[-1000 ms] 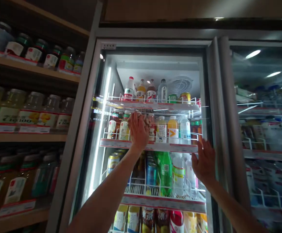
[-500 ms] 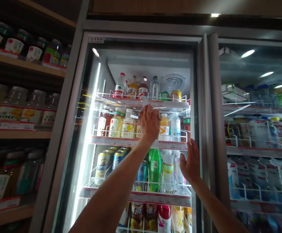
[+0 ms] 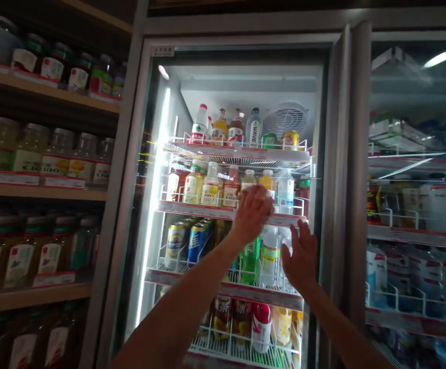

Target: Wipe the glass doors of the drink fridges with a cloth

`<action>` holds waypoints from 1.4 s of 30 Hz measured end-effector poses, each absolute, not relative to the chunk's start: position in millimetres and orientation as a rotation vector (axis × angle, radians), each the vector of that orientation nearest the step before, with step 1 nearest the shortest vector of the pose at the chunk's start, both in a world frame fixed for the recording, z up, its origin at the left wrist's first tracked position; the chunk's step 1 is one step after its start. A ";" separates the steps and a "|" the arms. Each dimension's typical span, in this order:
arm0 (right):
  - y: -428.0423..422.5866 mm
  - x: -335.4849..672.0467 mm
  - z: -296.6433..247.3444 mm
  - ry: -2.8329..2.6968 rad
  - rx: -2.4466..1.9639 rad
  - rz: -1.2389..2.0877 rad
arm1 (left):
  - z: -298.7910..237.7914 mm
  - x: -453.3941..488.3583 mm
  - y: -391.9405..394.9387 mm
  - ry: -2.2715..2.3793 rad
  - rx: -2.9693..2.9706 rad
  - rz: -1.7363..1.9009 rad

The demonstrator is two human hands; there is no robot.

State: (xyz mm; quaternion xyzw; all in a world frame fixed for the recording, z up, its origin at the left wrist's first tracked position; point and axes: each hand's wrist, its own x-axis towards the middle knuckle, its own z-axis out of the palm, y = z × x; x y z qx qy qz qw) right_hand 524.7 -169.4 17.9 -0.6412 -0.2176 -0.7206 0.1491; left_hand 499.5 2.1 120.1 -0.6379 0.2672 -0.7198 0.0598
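Note:
My left hand (image 3: 250, 214) is raised against the glass door (image 3: 161, 287) of a lit drinks fridge, at the height of its second shelf (image 3: 192, 209). Its fingers are curled over a pale wad (image 3: 260, 192) that looks like a cloth, pressed to the glass. My right hand (image 3: 302, 254) lies flat and open on the same glass, lower and to the right, near the door's right frame (image 3: 336, 205). Behind the glass stand bottles (image 3: 210, 185) on the upper shelves, cans (image 3: 175, 240) and a green bottle (image 3: 250, 262) below.
Wooden shelves (image 3: 46, 193) on the left carry rows of jars and bottles (image 3: 56, 156). A second glass-door fridge (image 3: 419, 215) stands to the right, full of cartons and bottles. A fan grille (image 3: 284, 119) sits at the top back of the lit fridge.
My left hand has slid right and down across the glass with the pale wad. My right hand has stayed flat on the door, drifting slightly left. The view has shifted.

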 end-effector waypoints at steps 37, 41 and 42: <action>-74.5 485.3 -59.0 -0.951 -2.273 -1.911 | -26.1 461.2 214.5 0.685 -2.055 -2.114; -65.9 481.6 -65.5 -0.977 -2.287 -1.905 | -42.5 457.8 219.4 0.818 -2.064 -1.909; -66.0 481.5 -65.8 -0.954 -2.283 -1.906 | -38.4 455.9 227.9 0.688 -2.098 -2.027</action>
